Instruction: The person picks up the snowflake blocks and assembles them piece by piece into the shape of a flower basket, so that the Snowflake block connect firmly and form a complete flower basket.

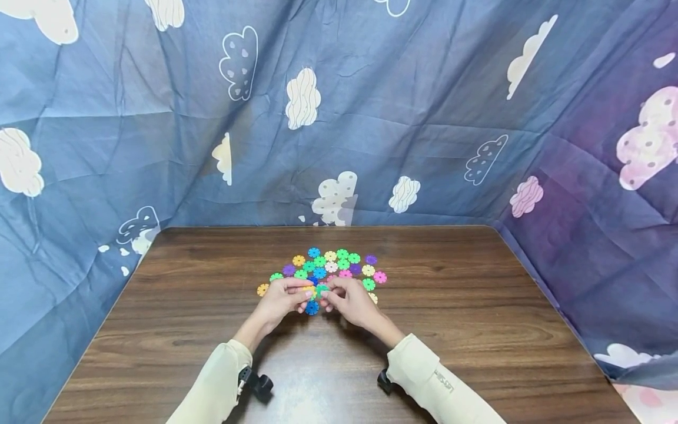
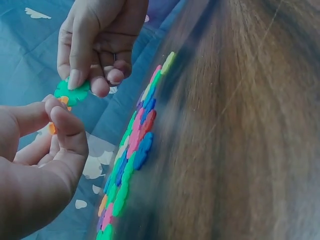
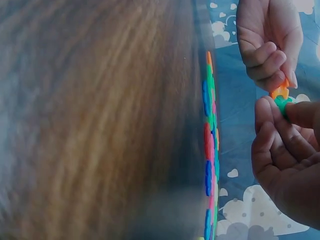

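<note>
left hand (image 1: 278,302) pinches orange notched disc (image 3: 281,92), right hand (image 1: 352,301) pinches green notched disc (image 2: 73,95) just right of it, edges meeting, slotting unclear

Discs (image 1: 331,267) lie behind and perhaps beneath the hands (image 1: 354,299).

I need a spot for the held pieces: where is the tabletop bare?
Bare tabletop lies right of the loose discs, out to its right edge, and likewise left of them. Another patch lies between the left sleeve and right sleeve. Crowded: around and beyond the left hand and right hand, where discs cluster.
</note>
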Demonstrator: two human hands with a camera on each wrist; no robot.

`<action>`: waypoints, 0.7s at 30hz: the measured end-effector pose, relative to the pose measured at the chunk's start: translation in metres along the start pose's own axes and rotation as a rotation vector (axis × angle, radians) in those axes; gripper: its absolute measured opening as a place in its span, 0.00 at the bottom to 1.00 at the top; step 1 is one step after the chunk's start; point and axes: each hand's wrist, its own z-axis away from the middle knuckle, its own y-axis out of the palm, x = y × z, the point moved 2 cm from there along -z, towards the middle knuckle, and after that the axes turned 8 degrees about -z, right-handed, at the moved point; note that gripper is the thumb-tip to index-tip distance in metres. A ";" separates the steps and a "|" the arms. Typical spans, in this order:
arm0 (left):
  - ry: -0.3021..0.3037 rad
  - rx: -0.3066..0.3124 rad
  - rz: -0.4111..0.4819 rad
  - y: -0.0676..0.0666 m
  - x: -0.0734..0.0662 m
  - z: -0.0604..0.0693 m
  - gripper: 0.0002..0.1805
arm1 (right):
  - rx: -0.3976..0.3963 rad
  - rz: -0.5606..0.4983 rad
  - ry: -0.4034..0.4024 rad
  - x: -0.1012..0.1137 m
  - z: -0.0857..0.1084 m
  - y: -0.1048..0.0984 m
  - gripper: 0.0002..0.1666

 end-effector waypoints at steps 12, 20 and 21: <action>-0.015 0.011 0.081 0.005 0.000 -0.005 0.19 | -0.050 0.044 0.007 0.004 0.001 0.001 0.08; -0.069 0.139 0.050 -0.001 -0.002 -0.004 0.20 | 0.052 0.104 -0.001 0.001 -0.001 -0.005 0.10; -0.064 0.162 0.034 -0.002 -0.003 -0.003 0.21 | 0.064 0.109 -0.004 0.001 -0.001 -0.007 0.10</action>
